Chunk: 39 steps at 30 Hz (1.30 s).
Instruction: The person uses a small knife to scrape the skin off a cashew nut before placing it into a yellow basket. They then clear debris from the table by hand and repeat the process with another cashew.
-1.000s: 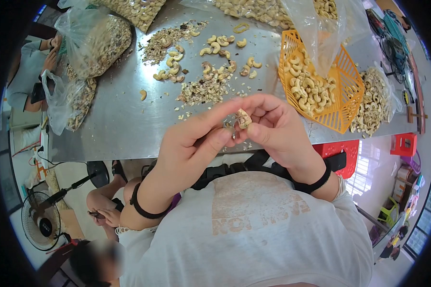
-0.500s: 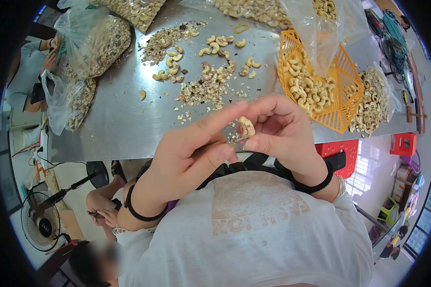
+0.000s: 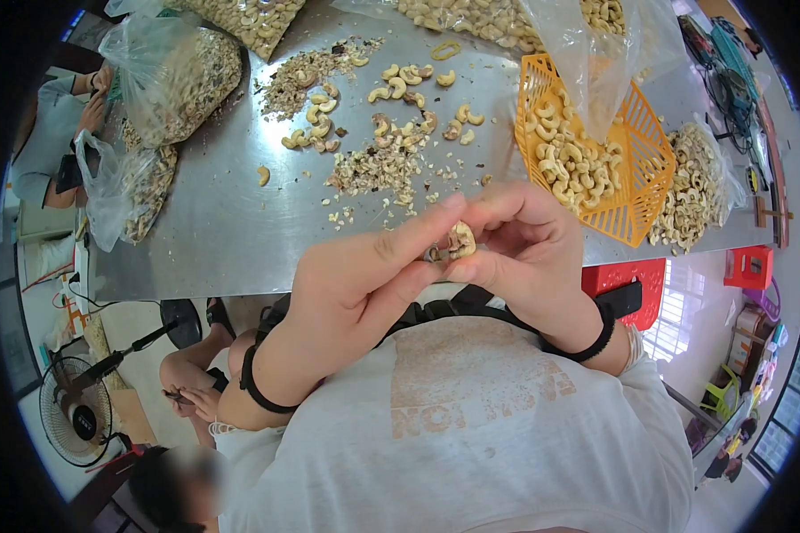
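Above the table's near edge, my right hand (image 3: 538,253) pinches a cashew nut (image 3: 462,240) between thumb and fingers. The nut is pale, with brown skin patches on its side. Close against it, my left hand (image 3: 351,275) is closed, thumb and index finger pressed around a small metal blade (image 3: 434,254) that mostly hides behind the fingers. Both hands' fingertips nearly meet at the nut. Just beyond them on the table lies a heap of cashew scraps (image 3: 378,169). Whole cashews (image 3: 400,82) lie scattered past it.
An orange basket (image 3: 636,213) of peeled cashews stands at the right, with a heap of cashews (image 3: 689,186) beside it. Clear bags of nuts (image 3: 187,89) line the steel table (image 3: 213,240) at left and back. Another person's hands (image 3: 191,401) show at lower left, near a fan (image 3: 76,410).
The cashew has turned and sunk lower between my right fingers. My left hand has shifted slightly, and less of the blade shows now.
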Motion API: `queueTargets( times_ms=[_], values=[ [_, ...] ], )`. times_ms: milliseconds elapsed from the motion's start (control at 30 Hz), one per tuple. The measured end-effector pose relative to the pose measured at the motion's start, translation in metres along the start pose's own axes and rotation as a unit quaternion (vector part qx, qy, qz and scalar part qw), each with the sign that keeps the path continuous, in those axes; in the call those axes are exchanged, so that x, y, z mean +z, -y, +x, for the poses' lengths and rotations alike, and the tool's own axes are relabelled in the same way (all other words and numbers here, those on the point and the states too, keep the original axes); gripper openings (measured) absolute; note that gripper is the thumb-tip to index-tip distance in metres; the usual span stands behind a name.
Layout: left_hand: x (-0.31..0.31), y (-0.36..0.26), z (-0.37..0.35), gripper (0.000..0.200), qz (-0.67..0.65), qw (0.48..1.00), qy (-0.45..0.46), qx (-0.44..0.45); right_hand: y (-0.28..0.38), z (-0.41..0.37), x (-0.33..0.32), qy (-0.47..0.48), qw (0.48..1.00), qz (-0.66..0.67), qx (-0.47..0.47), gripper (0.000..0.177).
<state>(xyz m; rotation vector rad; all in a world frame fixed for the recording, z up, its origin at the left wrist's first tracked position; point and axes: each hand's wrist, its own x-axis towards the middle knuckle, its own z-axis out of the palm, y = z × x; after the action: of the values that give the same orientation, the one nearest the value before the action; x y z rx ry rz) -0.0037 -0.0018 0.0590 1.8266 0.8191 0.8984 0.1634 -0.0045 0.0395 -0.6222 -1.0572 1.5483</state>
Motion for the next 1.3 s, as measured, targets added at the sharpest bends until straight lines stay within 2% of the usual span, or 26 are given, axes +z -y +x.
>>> queueTargets(
  times_ms=[67, 167, 267, 333, 400, 433, 467, 500, 567, 633, 767, 867, 1000, 1067, 1200, 1267, 1300],
  values=[
    [0.001, 0.003, 0.002, 0.045, 0.123, 0.990, -0.038, 0.053, -0.003, 0.001, 0.001, -0.012, 1.000, 0.005, -0.004, 0.021],
    [0.007, 0.013, 0.004, 0.043, 0.178, 0.976, -0.089, 0.089, -0.008, 0.002, 0.001, -0.049, 0.997, -0.059, -0.005, 0.023],
    [0.009, 0.014, 0.004, 0.041, 0.228, 0.967, -0.093, 0.058, -0.013, 0.004, 0.000, -0.086, 0.993, -0.080, 0.007, 0.023],
    [0.010, 0.014, 0.006, 0.040, 0.196, 0.975, -0.090, 0.053, -0.015, 0.004, -0.005, -0.050, 0.993, -0.106, -0.001, 0.025],
    [0.007, 0.011, 0.004, 0.039, 0.160, 0.983, -0.078, 0.049, -0.010, 0.005, -0.003, -0.056, 0.995, -0.024, 0.081, 0.026],
    [0.005, 0.009, 0.000, 0.039, 0.113, 0.991, -0.069, -0.020, -0.008, 0.005, -0.003, -0.075, 0.994, -0.034, 0.077, 0.026],
    [0.003, 0.007, -0.001, 0.039, 0.068, 0.992, -0.058, -0.089, -0.006, 0.005, -0.005, -0.052, 0.993, -0.026, 0.098, 0.026],
    [0.003, 0.006, -0.001, 0.039, 0.059, 0.994, -0.045, -0.082, -0.005, 0.005, -0.006, -0.025, 0.992, -0.017, 0.119, 0.025],
    [0.002, 0.005, -0.002, 0.037, 0.032, 0.987, -0.051, -0.148, -0.008, 0.006, -0.009, -0.023, 0.992, 0.007, 0.124, 0.025],
    [0.002, 0.004, -0.001, 0.036, 0.022, 0.988, -0.037, -0.149, -0.008, 0.006, -0.010, -0.005, 0.988, 0.054, 0.146, 0.025],
    [0.004, 0.005, 0.001, 0.035, 0.010, 0.983, -0.037, -0.181, -0.006, 0.004, -0.012, -0.012, 0.991, 0.004, 0.130, 0.025],
    [0.008, 0.012, 0.000, 0.034, 0.058, 0.986, -0.058, -0.146, -0.005, 0.003, -0.011, -0.031, 0.992, -0.022, 0.122, 0.024],
    [0.008, 0.013, 0.001, 0.033, 0.111, 0.984, -0.040, -0.137, -0.003, 0.001, -0.011, -0.050, 0.993, -0.041, 0.102, 0.023],
    [0.010, 0.015, 0.002, 0.033, 0.178, 0.980, -0.049, -0.075, -0.006, 0.001, -0.010, -0.057, 0.993, -0.041, 0.099, 0.023],
    [0.015, 0.016, 0.004, 0.033, 0.236, 0.969, -0.055, -0.044, -0.011, 0.002, -0.009, -0.073, 0.992, -0.058, 0.080, 0.024],
    [0.017, 0.022, 0.005, 0.031, 0.298, 0.950, -0.078, 0.054, -0.012, 0.001, -0.007, -0.082, 0.991, -0.073, 0.080, 0.024],
    [0.018, 0.024, 0.005, 0.031, 0.297, 0.950, -0.075, 0.054, -0.014, 0.002, -0.006, -0.088, 0.990, -0.075, 0.077, 0.023]
  ],
)
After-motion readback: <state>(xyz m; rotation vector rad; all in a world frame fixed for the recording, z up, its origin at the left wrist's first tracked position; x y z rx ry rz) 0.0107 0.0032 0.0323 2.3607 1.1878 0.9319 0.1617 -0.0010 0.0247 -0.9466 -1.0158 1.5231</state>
